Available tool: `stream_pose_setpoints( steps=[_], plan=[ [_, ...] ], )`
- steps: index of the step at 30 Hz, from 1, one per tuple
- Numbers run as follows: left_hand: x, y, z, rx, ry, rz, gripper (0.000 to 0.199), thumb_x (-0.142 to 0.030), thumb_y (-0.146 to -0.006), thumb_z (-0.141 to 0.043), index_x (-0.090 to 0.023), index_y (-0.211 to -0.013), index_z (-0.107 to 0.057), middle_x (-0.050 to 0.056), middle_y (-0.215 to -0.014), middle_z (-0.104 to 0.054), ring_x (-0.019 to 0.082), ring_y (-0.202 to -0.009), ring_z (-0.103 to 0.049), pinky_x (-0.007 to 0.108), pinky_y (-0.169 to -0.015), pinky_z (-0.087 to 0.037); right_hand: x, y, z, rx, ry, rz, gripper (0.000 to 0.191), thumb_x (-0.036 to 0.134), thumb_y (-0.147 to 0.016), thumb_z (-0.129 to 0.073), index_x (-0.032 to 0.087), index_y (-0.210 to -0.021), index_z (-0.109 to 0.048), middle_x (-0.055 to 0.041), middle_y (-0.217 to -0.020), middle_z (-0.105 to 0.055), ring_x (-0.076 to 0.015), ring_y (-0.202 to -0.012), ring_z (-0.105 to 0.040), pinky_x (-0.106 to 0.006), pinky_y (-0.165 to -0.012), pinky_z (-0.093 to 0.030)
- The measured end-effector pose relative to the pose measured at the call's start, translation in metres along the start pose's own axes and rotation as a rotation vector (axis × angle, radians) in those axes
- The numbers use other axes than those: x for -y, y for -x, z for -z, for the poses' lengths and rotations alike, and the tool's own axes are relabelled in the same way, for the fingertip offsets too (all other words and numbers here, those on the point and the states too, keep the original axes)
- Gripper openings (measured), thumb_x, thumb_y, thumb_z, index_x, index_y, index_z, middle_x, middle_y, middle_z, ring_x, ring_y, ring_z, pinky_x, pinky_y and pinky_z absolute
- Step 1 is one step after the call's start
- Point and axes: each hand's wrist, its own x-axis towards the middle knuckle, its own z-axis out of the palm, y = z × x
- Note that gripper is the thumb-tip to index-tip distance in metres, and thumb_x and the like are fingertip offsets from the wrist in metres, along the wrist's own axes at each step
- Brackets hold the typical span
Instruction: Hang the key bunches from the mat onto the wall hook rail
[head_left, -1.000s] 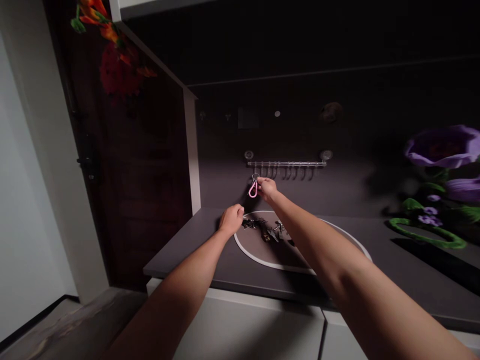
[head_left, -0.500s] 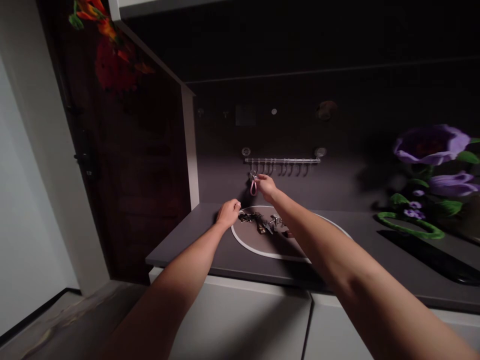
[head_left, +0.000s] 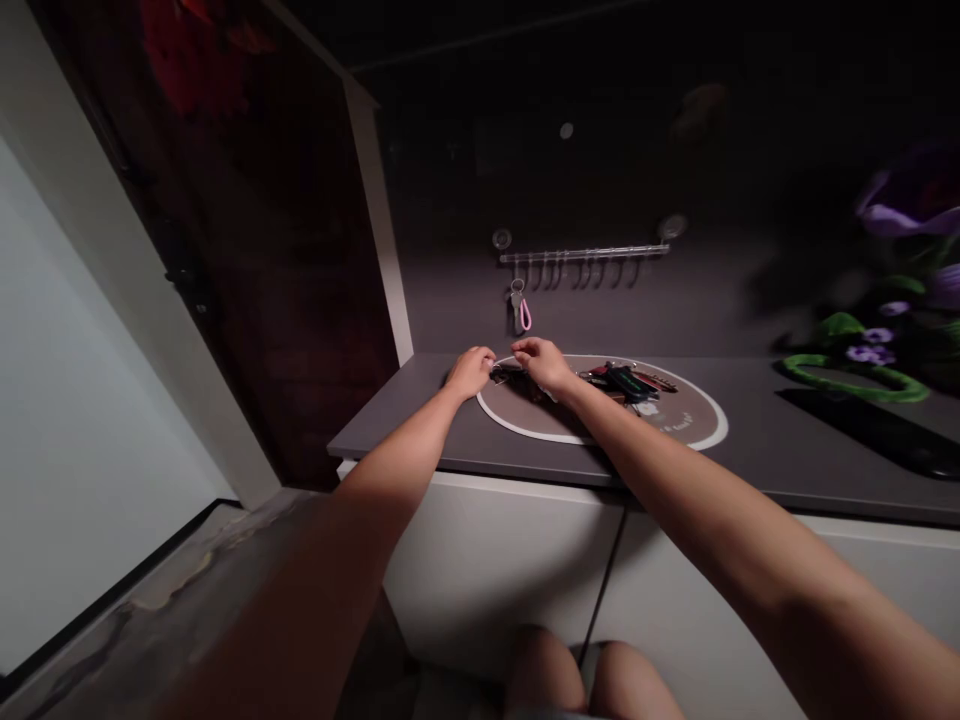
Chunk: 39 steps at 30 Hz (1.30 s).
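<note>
Centrally, a key with a pink loop hangs by its ring from the left end of a clear rail, which is fixed to the dark back panel by 2 round mounts, 1 near each end. Several hooks line the rail to the right of the key.

Below, the right hand is over the left part of an oval mat, apart from the key; its fingers are loosely bent and part open, the tips pointing left, with nothing seen in their grasp. The left hand is at the mat's left rim, palm down and fingers curled; whether it grips anything cannot be told.

Between the 2 hands lies a dark bunch of keys on the mat, partly hidden by the right hand. Farther right on the mat are a black item with green marks and a reddish item, both too small to identify.

The mat lies on a grey countertop above white cabinet doors. At the right, a green ring lies just beyond a long black object, with purple flowers near it. A dark door stands at the left.
</note>
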Motion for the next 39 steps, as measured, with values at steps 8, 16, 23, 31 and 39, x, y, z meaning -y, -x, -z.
stream_pose_setpoints(
  steps=[8,16,23,31,39],
  plan=[
    [0.005,-0.003,-0.006,0.047,-0.104,0.084,0.022,-0.024,-0.080,-0.045,-0.018,-0.087,-0.065,0.007,-0.090,-0.058,0.016,-0.083,-0.053,0.027,-0.080,-0.040,-0.007,0.009,0.004,0.151,0.476,0.108,0.021,0.015,-0.077,-0.052,0.016,-0.092,-0.066,-0.0070,-0.093,-0.067,-0.0161,-0.085,-0.060,-0.023,-0.076,-0.041],
    [0.011,-0.008,-0.012,0.062,-0.099,0.041,0.018,-0.024,-0.077,-0.050,-0.017,-0.080,-0.066,0.005,-0.084,-0.060,0.015,-0.079,-0.053,0.026,-0.076,-0.040,-0.010,0.005,0.000,0.177,0.518,0.090,0.019,0.018,-0.078,-0.052,0.016,-0.089,-0.067,-0.0073,-0.090,-0.068,-0.0166,-0.083,-0.061,-0.022,-0.074,-0.040],
    [0.003,-0.007,-0.009,0.031,-0.073,-0.031,0.018,-0.022,-0.079,-0.048,-0.017,-0.080,-0.065,0.006,-0.084,-0.062,0.016,-0.083,-0.053,0.027,-0.077,-0.039,-0.008,0.004,0.001,0.178,0.532,0.076,0.019,0.019,-0.077,-0.052,0.016,-0.089,-0.067,-0.0067,-0.090,-0.068,-0.0156,-0.081,-0.061,-0.022,-0.072,-0.040],
    [-0.008,-0.005,-0.002,-0.031,0.062,-0.106,0.016,-0.019,-0.078,-0.048,-0.015,-0.075,-0.063,0.004,-0.079,-0.064,0.015,-0.078,-0.053,0.026,-0.074,-0.039,-0.012,0.002,0.001,0.139,0.471,0.052,0.018,0.020,-0.072,-0.058,0.016,-0.088,-0.066,-0.0047,-0.087,-0.068,-0.0140,-0.077,-0.060,-0.022,-0.071,-0.042],
    [-0.014,-0.005,-0.004,-0.031,0.554,0.065,0.010,-0.020,-0.074,-0.055,-0.011,-0.074,-0.061,0.002,-0.070,-0.062,0.009,-0.064,-0.051,0.022,-0.063,-0.040,-0.012,0.001,0.000,0.074,0.181,0.024,0.020,0.013,-0.066,-0.060,0.013,-0.086,-0.063,-0.0039,-0.083,-0.066,-0.0114,-0.071,-0.058,-0.024,-0.072,-0.044]
  ],
)
